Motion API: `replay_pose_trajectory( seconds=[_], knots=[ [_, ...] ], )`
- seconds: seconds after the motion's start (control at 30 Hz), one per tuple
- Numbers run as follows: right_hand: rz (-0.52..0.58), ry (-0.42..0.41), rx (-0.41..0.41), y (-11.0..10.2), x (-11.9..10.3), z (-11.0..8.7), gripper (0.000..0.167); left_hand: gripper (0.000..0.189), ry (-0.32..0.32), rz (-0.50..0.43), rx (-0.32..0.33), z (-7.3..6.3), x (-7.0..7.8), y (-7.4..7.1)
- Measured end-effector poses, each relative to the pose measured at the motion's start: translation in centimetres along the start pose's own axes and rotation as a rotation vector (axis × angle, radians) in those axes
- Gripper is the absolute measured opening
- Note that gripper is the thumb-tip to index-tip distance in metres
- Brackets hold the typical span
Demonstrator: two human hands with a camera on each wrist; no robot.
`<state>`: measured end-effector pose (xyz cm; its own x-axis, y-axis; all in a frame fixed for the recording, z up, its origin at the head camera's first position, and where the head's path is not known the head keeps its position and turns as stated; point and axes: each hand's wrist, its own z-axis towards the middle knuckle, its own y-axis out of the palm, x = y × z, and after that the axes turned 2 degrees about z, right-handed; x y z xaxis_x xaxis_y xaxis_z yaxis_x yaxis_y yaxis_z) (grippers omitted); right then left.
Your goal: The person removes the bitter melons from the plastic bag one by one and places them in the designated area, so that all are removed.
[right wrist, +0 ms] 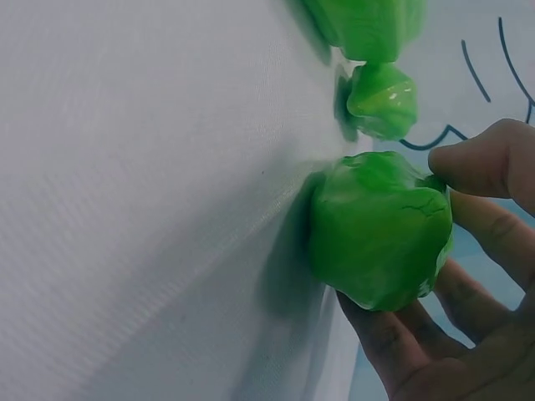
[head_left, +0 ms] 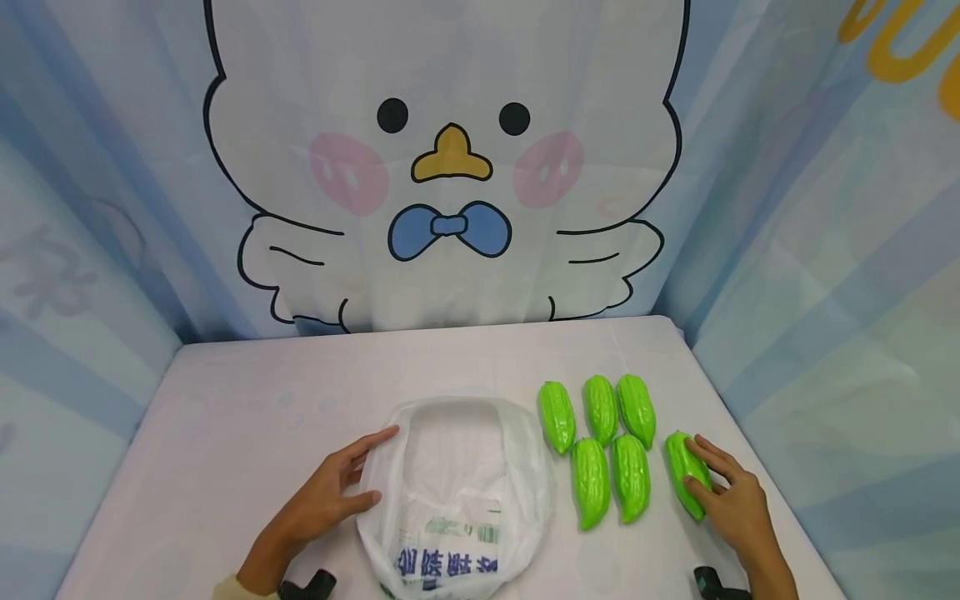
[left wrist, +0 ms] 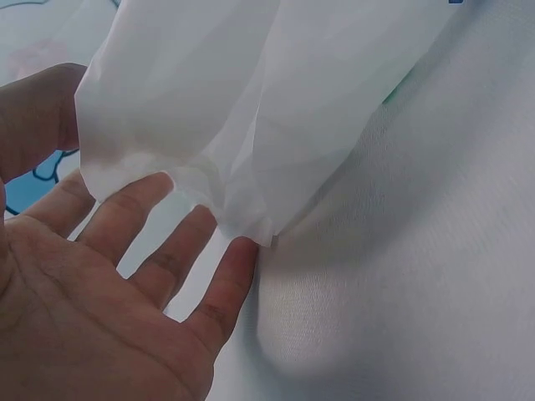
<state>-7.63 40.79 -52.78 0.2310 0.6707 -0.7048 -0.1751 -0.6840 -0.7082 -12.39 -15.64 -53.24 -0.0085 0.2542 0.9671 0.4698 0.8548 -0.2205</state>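
A white plastic bag [head_left: 528, 500] with blue print lies on the table, its mouth spread wide. My left hand [head_left: 324, 496] is at its left side with fingers spread; in the left wrist view the fingertips [left wrist: 242, 251] touch the thin plastic [left wrist: 192, 92]. At the right, my right hand [head_left: 738, 504] holds a glossy green toy bitter melon [head_left: 681, 467] between thumb and fingers. The right wrist view shows this bitter melon [right wrist: 376, 230] end-on, close against the table surface, the thumb on one side and the fingers round the other.
Several more green bitter melons [head_left: 590, 483] lie in two rows between the bag and my right hand. The white-covered table [head_left: 285, 392] ends at a light blue curtain [head_left: 810, 292] on the right and a cartoon backdrop [head_left: 450, 283] behind.
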Motion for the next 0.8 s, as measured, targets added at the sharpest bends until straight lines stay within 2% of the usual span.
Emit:
replay_pose_trajectory(
  seconds=[0.17, 0.43, 0.57, 0.7, 0.8],
  knots=[
    [0.000, -0.006, 0.010, 0.1, 0.1, 0.2, 0.065, 0.082, -0.002, -0.022, 0.001, 0.1, 0.0, 0.1],
    [-0.009, 0.010, 0.101, 0.2, -0.2, 0.0, 0.069, 0.079, -0.020, -0.038, 0.031, 0.2, 0.1, 0.4],
    [-0.029, 0.010, 0.139, 0.0, -1.0, 0.0, 0.068, 0.072, -0.017, -0.011, 0.064, 0.1, 0.4, 0.6],
    [-0.062, -0.010, 0.161, -0.1, -2.0, -0.2, 0.066, 0.065, -0.001, 0.097, 0.164, 0.2, 1.0, 0.7],
    [-0.090, -0.054, 0.182, -0.2, -2.6, -0.3, 0.065, 0.061, 0.022, 0.239, 0.285, 0.2, 1.5, 0.9]
  ],
)
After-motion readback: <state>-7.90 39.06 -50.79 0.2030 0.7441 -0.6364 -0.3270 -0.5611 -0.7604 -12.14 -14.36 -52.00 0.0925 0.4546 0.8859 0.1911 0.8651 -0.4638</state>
